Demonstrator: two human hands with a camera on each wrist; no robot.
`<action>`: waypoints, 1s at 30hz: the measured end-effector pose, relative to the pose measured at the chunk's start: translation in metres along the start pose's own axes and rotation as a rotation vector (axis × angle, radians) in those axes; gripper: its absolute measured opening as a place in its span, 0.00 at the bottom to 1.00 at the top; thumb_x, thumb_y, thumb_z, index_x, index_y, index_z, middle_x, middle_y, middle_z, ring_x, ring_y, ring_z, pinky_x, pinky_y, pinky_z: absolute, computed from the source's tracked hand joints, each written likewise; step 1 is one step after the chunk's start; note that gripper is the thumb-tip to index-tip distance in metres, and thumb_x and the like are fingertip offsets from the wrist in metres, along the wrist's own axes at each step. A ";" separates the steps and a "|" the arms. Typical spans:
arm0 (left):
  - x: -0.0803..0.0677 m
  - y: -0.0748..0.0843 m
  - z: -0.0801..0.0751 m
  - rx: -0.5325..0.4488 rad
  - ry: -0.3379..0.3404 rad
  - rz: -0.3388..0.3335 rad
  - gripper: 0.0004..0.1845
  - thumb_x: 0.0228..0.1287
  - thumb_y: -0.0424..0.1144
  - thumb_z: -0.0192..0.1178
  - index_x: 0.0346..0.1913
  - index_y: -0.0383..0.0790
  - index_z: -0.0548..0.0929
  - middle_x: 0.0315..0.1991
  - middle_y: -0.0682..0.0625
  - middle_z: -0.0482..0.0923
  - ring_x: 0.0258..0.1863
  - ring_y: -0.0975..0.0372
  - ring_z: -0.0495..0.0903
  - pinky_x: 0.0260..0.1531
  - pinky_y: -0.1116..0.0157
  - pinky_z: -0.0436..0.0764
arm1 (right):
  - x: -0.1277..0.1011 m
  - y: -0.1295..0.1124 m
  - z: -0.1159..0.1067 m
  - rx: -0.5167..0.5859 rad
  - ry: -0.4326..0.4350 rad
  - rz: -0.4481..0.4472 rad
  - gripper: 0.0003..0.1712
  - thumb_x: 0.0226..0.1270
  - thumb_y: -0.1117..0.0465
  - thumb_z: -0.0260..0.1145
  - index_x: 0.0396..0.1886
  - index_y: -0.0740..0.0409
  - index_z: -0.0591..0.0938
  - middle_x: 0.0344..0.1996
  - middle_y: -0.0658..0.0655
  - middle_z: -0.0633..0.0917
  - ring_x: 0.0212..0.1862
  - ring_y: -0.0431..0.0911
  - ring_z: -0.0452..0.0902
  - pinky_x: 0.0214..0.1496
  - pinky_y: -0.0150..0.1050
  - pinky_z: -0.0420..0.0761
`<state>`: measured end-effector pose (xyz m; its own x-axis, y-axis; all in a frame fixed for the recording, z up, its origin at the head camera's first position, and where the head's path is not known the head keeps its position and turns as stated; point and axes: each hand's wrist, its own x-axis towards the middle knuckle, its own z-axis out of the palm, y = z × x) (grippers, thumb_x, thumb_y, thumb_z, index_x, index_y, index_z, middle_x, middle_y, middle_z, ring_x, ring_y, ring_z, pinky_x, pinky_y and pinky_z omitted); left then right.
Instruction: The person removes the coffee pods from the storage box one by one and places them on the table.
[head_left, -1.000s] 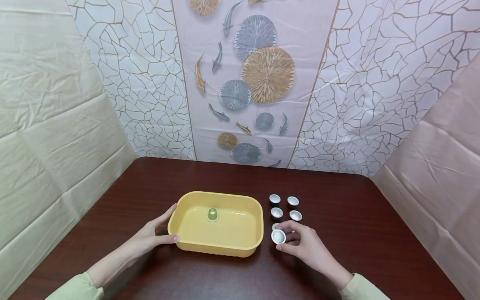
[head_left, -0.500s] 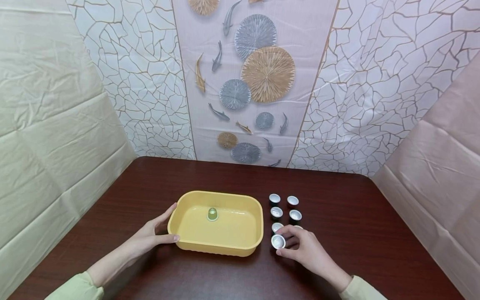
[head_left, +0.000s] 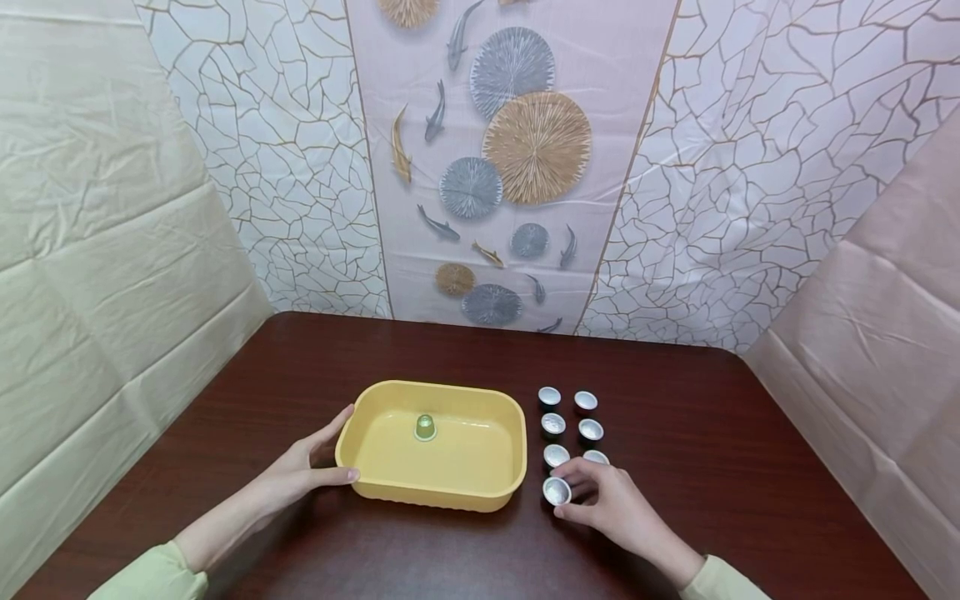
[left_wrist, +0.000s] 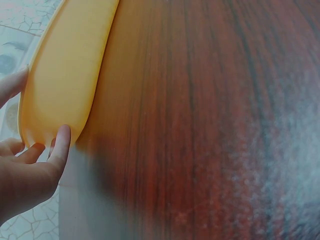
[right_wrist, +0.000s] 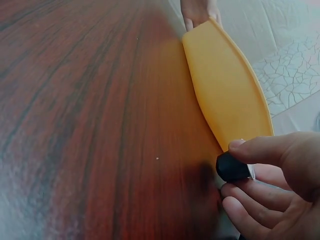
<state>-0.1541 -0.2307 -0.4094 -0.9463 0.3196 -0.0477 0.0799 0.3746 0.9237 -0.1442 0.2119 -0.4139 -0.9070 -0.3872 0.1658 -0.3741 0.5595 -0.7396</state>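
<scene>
In the head view my right hand (head_left: 611,504) pinches a coffee capsule (head_left: 557,491) at the near end of a group of capsules, silver lid up. Its dark body (right_wrist: 232,167) shows between thumb and fingers in the right wrist view. My left hand (head_left: 311,467) grips the left end of a yellow plastic basin (head_left: 431,501), thumb along the front side and index finger toward the back. Other fingers bend against the end wall in the left wrist view. Inside the basin, a green capsule (head_left: 425,427) stands with its narrow end up.
Behind the held capsule, capsules stand lid up in two columns. The left column includes a capsule (head_left: 557,457); the right one has a capsule (head_left: 596,457) partly hidden by my right hand. The dark wooden table (head_left: 697,433) reaches back to a patterned cloth (head_left: 480,250).
My right hand has brought its capsule slightly nearer the front of the table, uncovering more of the capsules behind it. The left hand and basin stay in place.
</scene>
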 end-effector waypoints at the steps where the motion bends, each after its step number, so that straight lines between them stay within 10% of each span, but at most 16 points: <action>1: 0.000 0.000 0.000 -0.002 0.000 0.000 0.50 0.61 0.43 0.68 0.79 0.59 0.49 0.79 0.43 0.54 0.72 0.46 0.63 0.65 0.45 0.62 | 0.000 0.000 0.000 0.001 -0.003 0.001 0.18 0.51 0.62 0.77 0.43 0.57 0.84 0.36 0.52 0.88 0.37 0.36 0.84 0.39 0.34 0.82; 30: -0.001 0.001 0.000 -0.005 0.000 0.003 0.50 0.60 0.43 0.69 0.80 0.58 0.49 0.80 0.46 0.51 0.73 0.46 0.60 0.65 0.47 0.63 | -0.005 0.003 -0.002 0.032 -0.033 -0.005 0.19 0.52 0.60 0.78 0.45 0.55 0.84 0.37 0.51 0.89 0.39 0.37 0.84 0.39 0.32 0.82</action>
<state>-0.1531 -0.2303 -0.4090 -0.9461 0.3208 -0.0447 0.0815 0.3692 0.9258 -0.1416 0.2171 -0.4153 -0.8980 -0.4141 0.1488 -0.3720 0.5339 -0.7593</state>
